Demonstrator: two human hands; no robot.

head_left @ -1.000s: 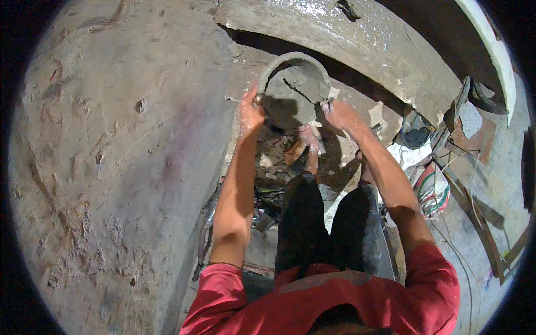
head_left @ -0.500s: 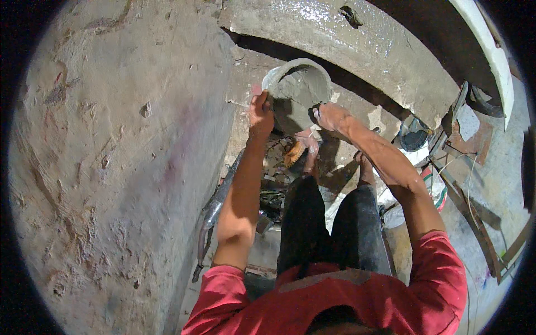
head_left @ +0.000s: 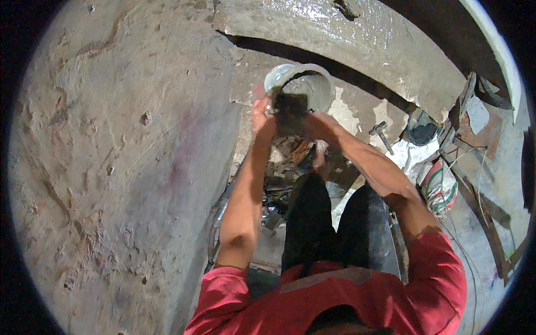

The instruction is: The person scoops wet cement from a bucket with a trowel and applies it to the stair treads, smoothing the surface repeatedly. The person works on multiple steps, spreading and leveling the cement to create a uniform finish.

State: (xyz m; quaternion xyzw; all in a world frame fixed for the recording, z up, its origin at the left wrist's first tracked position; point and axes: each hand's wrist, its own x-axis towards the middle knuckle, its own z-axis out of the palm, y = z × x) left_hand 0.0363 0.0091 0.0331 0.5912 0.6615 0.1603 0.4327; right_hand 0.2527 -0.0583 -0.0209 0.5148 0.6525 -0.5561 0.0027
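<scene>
A round pale bucket [head_left: 326, 84] with wet grey mortar smeared inside stands ahead of me, beside a rough wall. At its left rim is my left hand [head_left: 262, 116], blurred, its fingers closed against the edge. On the near right side my right hand [head_left: 324, 126] is closed and also smeared by motion. Between the hands, over the bucket's near part, shows a dark square-edged flat piece [head_left: 291, 105]; whether it is a tool cannot be told. My right hand's fingers reach its side, and what lies in them is hidden.
A rough plastered wall [head_left: 128, 156] rises at left. Beyond the bucket runs a wet cement ledge [head_left: 335, 33]. At right lie a hammer [head_left: 382, 135], a black bowl [head_left: 420, 133], a striped sack [head_left: 440, 187] and wooden strips [head_left: 480, 215]. Rubble [head_left: 287, 151] lies near my bare foot [head_left: 320, 153].
The dark flat piece now shows between my hands over the bucket. My right hand has drawn nearer and slightly left. The hammer and more of the striped sack have come into sight.
</scene>
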